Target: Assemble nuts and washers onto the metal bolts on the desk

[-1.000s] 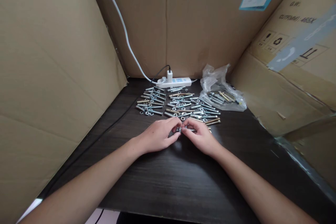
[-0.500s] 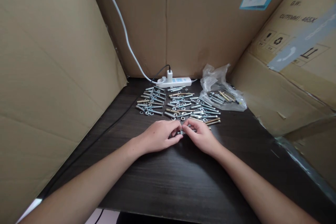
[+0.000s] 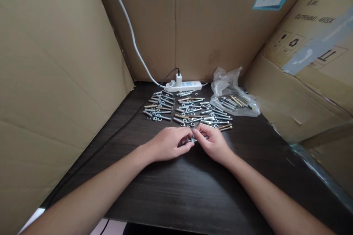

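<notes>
Fingertip to fingertip, my two hands meet just in front of the spread of metal hardware. My left hand (image 3: 171,144) is closed, thumb and fingers pinching a small metal bolt (image 3: 192,140) with what looks like a nut on it. From the other side my right hand (image 3: 214,144) pinches the same piece, and its fingers cover much of it. Beyond them lie several rows of loose bolts (image 3: 164,112) and metal sleeves, some silver and some brass-coloured. Nuts and washers (image 3: 192,125) are scattered among these.
A clear plastic bag (image 3: 226,85) holding more bolts lies at the back right. Behind the rows sits a white power strip (image 3: 187,86) with a plugged-in adapter. One black cable (image 3: 110,137) crosses the dark table (image 3: 176,191) on the left. Cardboard walls (image 3: 149,25) enclose three sides.
Both hands stay together around the bolt, with only slight finger movement. The whole view has shifted a little, and the loose hardware lies as before.
</notes>
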{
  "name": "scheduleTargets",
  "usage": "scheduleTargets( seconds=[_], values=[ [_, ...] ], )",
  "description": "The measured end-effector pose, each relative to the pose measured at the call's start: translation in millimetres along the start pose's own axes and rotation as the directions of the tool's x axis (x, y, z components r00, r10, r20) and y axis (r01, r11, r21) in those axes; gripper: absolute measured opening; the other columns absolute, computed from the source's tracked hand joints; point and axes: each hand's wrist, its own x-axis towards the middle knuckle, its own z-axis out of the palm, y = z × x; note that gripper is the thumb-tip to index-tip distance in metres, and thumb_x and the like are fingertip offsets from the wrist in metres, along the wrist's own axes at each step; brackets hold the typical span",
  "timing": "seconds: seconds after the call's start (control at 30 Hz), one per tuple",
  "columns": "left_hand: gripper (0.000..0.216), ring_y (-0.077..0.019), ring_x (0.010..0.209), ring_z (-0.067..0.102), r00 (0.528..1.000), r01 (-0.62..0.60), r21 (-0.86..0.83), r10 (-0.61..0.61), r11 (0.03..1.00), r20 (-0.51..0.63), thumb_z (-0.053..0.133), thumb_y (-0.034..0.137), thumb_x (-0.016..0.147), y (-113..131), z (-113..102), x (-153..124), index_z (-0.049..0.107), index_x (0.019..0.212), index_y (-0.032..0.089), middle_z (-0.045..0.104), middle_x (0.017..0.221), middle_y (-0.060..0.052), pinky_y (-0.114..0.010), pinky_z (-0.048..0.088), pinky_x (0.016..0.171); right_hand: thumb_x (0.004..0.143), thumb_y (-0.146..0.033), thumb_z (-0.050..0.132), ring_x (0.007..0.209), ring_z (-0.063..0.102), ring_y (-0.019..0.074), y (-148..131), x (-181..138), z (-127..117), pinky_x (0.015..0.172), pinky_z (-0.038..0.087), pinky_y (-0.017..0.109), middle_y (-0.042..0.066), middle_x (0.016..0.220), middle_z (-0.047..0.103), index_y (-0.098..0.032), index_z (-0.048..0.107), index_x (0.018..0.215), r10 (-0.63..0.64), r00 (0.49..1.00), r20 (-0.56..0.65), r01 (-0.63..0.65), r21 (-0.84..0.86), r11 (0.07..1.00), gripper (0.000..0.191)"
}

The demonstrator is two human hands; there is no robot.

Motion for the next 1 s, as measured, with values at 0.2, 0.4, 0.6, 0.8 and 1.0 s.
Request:
scheduleTargets(
  seconds=[0.2, 0.4, 0.6, 0.8, 1.0],
  values=[
    [0.005, -0.0126, 0.071, 0.051, 0.998, -0.045, 0.012, 0.046, 0.999, -0.053, 0.05, 0.022, 0.085, 3.4, -0.2, -0.7, 0.048, 0.089, 0.019, 0.053, 0.08, 0.001, -0.024, 0.038, 0.064, 0.086, -0.036, 0.049, 0.055, 0.042, 0.0105, -0.8, 0.7, 0.8, 0.05, 0.034, 0.021, -0.002, 0.06, 0.048, -0.017, 0.05, 0.066, 0.019, 1.0, -0.002, -0.019, 0.037, 0.999, 0.028],
    [0.014, -0.0145, 0.074, 0.053, 1.0, 0.013, 0.019, -0.013, 1.0, -0.022, 0.048, 0.031, 0.089, 5.4, -3.5, -2.1, 0.047, 0.098, 0.02, 0.056, 0.087, 0.0, -0.025, 0.04, 0.065, 0.087, -0.035, 0.048, 0.054, 0.041, 0.01, -2.2, 0.0, -0.5, 0.051, 0.034, 0.021, -0.002, 0.059, 0.047, -0.017, 0.049, 0.065, -0.014, 1.0, -0.025, 0.014, 0.018, 1.0, 0.028],
    [0.02, -0.015, 0.076, 0.056, 1.0, -0.025, 0.076, 0.024, 0.997, 0.02, 0.038, 0.031, 0.095, 1.3, 0.1, 0.3, 0.051, 0.087, 0.018, 0.059, 0.083, 0.0, -0.026, 0.041, 0.07, 0.087, -0.036, 0.048, 0.053, 0.04, 0.0101, -1.7, -0.4, -0.6, 0.05, 0.034, 0.021, -0.003, 0.057, 0.044, -0.018, 0.047, 0.063, -0.039, 0.997, -0.066, 0.036, -0.05, 0.998, 0.03],
    [0.012, -0.0154, 0.079, 0.056, 0.997, -0.067, 0.172, 0.073, 0.983, -0.027, 0.049, 0.024, 0.088, 3.7, -1.1, -0.3, 0.052, 0.099, 0.02, 0.059, 0.089, -0.001, -0.027, 0.042, 0.073, 0.088, -0.034, 0.047, 0.055, 0.042, 0.0103, -2.6, -0.1, -0.1, 0.052, 0.035, 0.021, -0.002, 0.059, 0.046, -0.018, 0.048, 0.064, -0.045, 0.997, -0.064, 0.042, -0.048, 0.998, 0.028],
    [0.014, -0.0171, 0.08, 0.057, 1.0, -0.017, 0.102, 0.016, 0.995, 0.004, 0.048, 0.032, 0.089, 5.0, -0.6, -1.8, 0.05, 0.096, 0.02, 0.06, 0.09, -0.001, -0.028, 0.042, 0.069, 0.087, -0.032, 0.049, 0.052, 0.04, 0.0091, -2.2, -1.5, 0.0, 0.051, 0.032, 0.021, -0.004, 0.057, 0.045, -0.018, 0.048, 0.065, -0.073, 0.992, -0.105, 0.063, -0.097, 0.993, 0.026]
  ],
)
